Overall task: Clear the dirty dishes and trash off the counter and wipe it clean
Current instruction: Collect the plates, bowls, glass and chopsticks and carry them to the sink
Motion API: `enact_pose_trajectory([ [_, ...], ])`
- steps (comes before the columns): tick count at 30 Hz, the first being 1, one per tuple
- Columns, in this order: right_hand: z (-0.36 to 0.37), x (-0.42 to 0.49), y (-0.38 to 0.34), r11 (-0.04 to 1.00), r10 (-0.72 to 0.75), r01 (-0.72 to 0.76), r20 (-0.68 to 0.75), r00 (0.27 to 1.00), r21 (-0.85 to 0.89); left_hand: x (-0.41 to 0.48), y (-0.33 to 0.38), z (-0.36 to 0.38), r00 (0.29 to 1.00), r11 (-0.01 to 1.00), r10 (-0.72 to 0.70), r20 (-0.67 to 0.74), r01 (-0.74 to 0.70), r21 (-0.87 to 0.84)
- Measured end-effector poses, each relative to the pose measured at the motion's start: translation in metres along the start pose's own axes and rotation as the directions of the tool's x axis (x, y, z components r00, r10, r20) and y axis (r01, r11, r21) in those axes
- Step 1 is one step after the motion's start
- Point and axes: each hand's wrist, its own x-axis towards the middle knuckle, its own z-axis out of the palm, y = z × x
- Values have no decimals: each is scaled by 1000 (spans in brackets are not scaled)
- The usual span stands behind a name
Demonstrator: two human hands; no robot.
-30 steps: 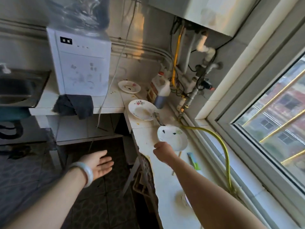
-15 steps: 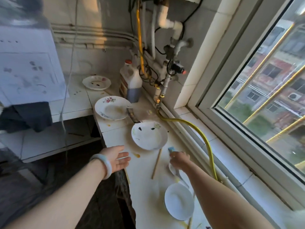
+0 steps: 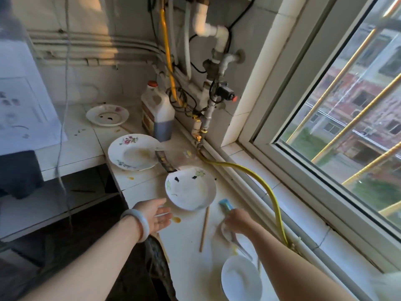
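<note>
Several dirty dishes sit on the white tiled counter (image 3: 188,246): a far plate (image 3: 107,115), a floral plate (image 3: 133,152), a white plate with dark scraps (image 3: 191,187) and a near white bowl (image 3: 240,279). My right hand (image 3: 236,221) reaches down with curled fingers onto the near end of a blue wrapper (image 3: 225,204); a white spoon (image 3: 237,244) lies partly hidden under it. My left hand (image 3: 154,213) hovers open, palm up, at the counter's front edge beside the scrap plate. A chopstick (image 3: 205,227) lies between my hands.
A brown-liquid jug (image 3: 157,114) stands by the wall pipes (image 3: 208,101). A yellow hose (image 3: 260,185) runs along the window sill. A dark-handled utensil (image 3: 165,161) lies between two plates. Yellow sauce spots (image 3: 176,219) mark the counter. A dark cloth (image 3: 19,172) hangs at left.
My right hand left the rim of the scrap plate and came down onto the blue wrapper. My left hand rose from over the floor to the counter's edge.
</note>
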Motion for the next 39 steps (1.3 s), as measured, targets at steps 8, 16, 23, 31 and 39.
enact_pose_trajectory([
  [8, -35, -39, -67, 988, -116, 125, -94, 989, 87, 29, 42, -5, 986, 998, -69, 153, 66, 25],
  [16, -39, -82, -218, 885, -451, 461, -120, 884, 63, 47, 88, -38, 958, 997, -50, 283, 67, -48],
  [23, -30, -72, -283, 875, -452, 456, -66, 890, 165, 65, 124, -102, 993, 986, 32, 110, -13, -163],
  [31, -31, -7, -284, 854, -182, 206, -96, 979, 477, 73, 148, -160, 999, 970, 30, -25, -35, -242],
  [39, -22, 15, -300, 849, -174, 187, -73, 982, 495, 79, 153, -180, 996, 959, 3, -94, -30, -283],
])
